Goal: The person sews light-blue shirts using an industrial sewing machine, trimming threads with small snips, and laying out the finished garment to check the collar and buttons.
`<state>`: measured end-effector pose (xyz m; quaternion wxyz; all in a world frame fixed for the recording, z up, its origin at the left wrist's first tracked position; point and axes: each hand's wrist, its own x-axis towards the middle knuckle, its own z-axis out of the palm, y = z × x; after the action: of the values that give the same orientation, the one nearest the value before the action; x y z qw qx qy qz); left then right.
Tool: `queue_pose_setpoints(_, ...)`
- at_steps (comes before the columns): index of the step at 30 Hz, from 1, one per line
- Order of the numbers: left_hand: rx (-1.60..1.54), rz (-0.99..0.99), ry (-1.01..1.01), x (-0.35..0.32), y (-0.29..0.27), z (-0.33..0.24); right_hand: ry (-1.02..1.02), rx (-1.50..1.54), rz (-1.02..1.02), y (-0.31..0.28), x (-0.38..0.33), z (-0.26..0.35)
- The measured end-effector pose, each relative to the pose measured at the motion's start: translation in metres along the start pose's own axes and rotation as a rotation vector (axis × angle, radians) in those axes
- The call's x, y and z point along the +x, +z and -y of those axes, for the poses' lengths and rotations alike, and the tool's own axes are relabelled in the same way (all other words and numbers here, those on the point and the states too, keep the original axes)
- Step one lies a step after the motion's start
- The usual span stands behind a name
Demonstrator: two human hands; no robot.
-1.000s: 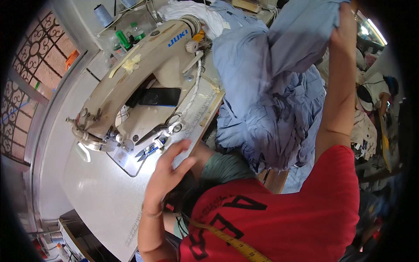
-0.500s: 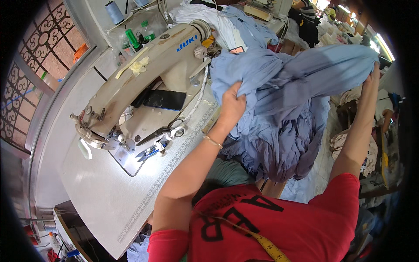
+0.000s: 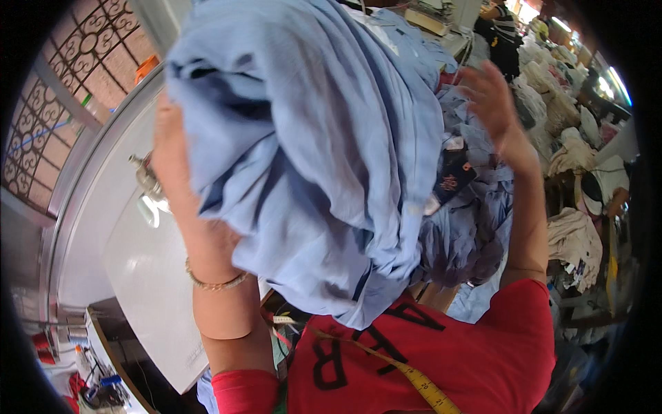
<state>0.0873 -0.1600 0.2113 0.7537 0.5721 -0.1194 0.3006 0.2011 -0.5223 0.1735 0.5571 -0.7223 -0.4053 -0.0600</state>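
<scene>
A light blue garment [image 3: 331,117] is bunched and lifted high in front of me, covering most of the sewing machine. My left hand [image 3: 176,145] grips its left side, with some fingers hidden by the cloth. To the right, my right hand [image 3: 491,103] is raised and slightly blurred, its fingers apart and nothing in them. Below that hand lies a heap of blue garments [image 3: 476,234], with a dark printed label [image 3: 455,172] showing among the folds. Only the end of the sewing machine [image 3: 148,183] peeks out past my left wrist.
The pale sewing table [image 3: 138,297] spreads at the left, near a barred window [image 3: 76,76]. A yellow measuring tape [image 3: 420,386] hangs over my red shirt. Crumpled beige cloth [image 3: 576,241] and bags sit at the right. Another person [image 3: 498,34] is at the back.
My left hand has brought the blue garment up and left, over the sewing machine. The right hand has released the cloth and moved inward. The label in the heap has come into view.
</scene>
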Motion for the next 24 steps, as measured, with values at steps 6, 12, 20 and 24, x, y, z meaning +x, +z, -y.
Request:
queue_pose_setpoints(6,0.398,-0.155,0.151,-0.054,-0.12,-0.1,-0.039,-0.029,0.378,0.231,0.06,0.055)
queue_pose_setpoints(12,0.877,-0.245,0.246,-0.093,-0.198,-0.23,-0.05,0.116,0.321,0.239,0.141,0.094)
queue_pose_setpoints(20,0.932,-0.107,0.179,-0.088,-0.199,-0.244,-0.221,0.54,0.356,0.217,0.197,0.123)
queue_pose_setpoints(24,0.925,0.093,0.069,-0.072,-0.139,-0.221,-0.266,0.369,0.185,0.181,0.194,0.119)
